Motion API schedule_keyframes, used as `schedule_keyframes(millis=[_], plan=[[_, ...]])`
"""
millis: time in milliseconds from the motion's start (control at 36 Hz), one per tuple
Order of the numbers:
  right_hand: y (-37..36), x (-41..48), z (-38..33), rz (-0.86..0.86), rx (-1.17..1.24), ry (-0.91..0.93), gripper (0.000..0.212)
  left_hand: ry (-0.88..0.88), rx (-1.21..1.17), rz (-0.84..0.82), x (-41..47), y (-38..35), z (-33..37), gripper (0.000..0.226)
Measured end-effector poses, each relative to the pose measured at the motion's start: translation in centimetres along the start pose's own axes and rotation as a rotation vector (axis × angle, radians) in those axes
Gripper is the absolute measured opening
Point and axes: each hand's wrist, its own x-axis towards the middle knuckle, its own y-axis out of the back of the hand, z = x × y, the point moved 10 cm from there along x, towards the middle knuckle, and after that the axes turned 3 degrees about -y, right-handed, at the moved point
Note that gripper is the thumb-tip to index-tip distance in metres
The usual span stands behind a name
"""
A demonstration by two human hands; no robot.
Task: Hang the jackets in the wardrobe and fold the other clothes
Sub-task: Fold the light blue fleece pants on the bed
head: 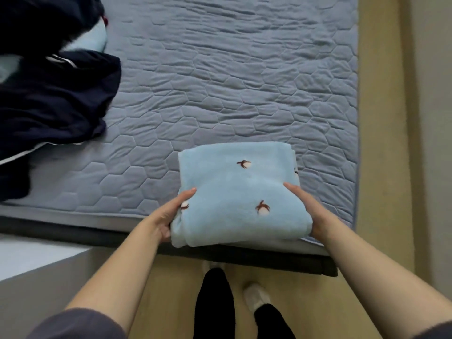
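Folded light blue fleece (241,194), soft, with small brown marks, in a neat thick square. Gripped on both sides: left hand (168,216) curled round one side with the thumb on top, right hand (305,209) curled round the other side the same way. Sitting between the two hands on the near edge of the bed (73,211), and sticking out a little past that edge toward the body. So most likely one folding job done, or nearly done. More left to do, by the look of it: a heap of dark navy clothes (53,99) far off to the left of the left hand and ahead of it, all crumpled, with a thin white strip showing. Maybe a jacket in there; hard to tell. A bit of another light blue cloth (95,40) peeking out from under that heap. No wardrobe in sight. Lots of flat quilted cover (232,69) ahead of both hands, so plenty of room to push the square forward and set it down. Near the right hand, on its right, the side edge of the bed, then the yellow floor (381,143). Right below the hands, the dark bed frame (244,255) and a drop to the floor by the feet (255,298). Best not to let go that close to the edge.
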Motion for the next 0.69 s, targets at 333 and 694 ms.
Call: schedule_keyframes(millis=[333, 694], plan=[[-7.7, -20.4, 4.9, -0.214, -0.275, 0.066, 0.026, -0.323, -0.386, 0.112, -25.1, 0.6, -11.7, 0.032], [-24.2, -39.9, 19.5, -0.614, -0.886, 0.163, 0.015, -0.779, -0.985, 0.485, -50.8, 5.5, -34.8, 0.028]])
